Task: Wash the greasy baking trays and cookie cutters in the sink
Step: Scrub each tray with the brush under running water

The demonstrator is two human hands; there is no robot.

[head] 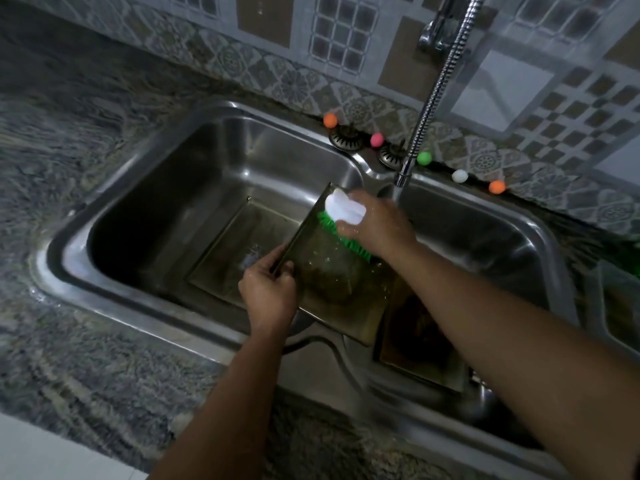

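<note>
A greasy metal baking tray is tilted over the divider of a double steel sink. My left hand grips the tray's left edge. My right hand holds a scrub brush with a white handle and green bristles, pressed against the tray's upper part. Another tray lies flat in the left basin. A third, dirty tray sits in the right basin under my right forearm. No cookie cutters show.
A flexible metal faucet hose hangs over the divider, its spout just above my right hand. Small coloured balls line the sink's back rim by the tiled wall. Granite counter surrounds the sink.
</note>
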